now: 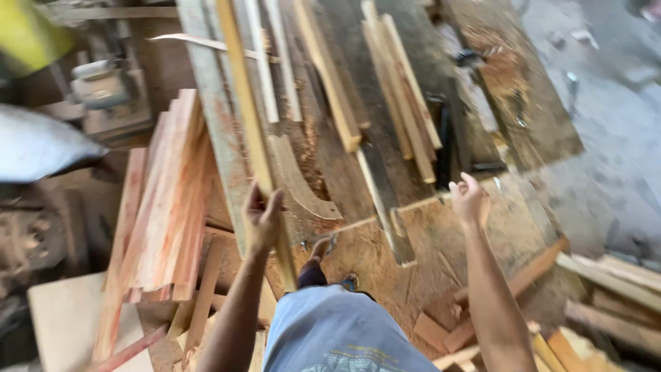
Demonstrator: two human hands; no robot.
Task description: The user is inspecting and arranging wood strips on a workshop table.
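Currently, left hand [261, 220] gripped a long slat [251, 131], lying lengthwise over the sawdusty bench [482, 227]. Right hand [470, 201] hung open, fingers spread, empty. Judged best practice: steady the slat's far end before lifting.

The left hand [263, 219] was hemmed in: its long wooden strip [249, 117] ran up the bench among other loose slats [403, 89], with a stack of reddish boards [169, 200] close on its left and a curved wooden piece [299, 180] just to its right. The right hand [471, 201] hung open over a sawdust-covered patch [441, 234] with free room around it. Offcuts [482, 310] cluttered the floor below, and the concrete floor [606, 138] lay open at the right.
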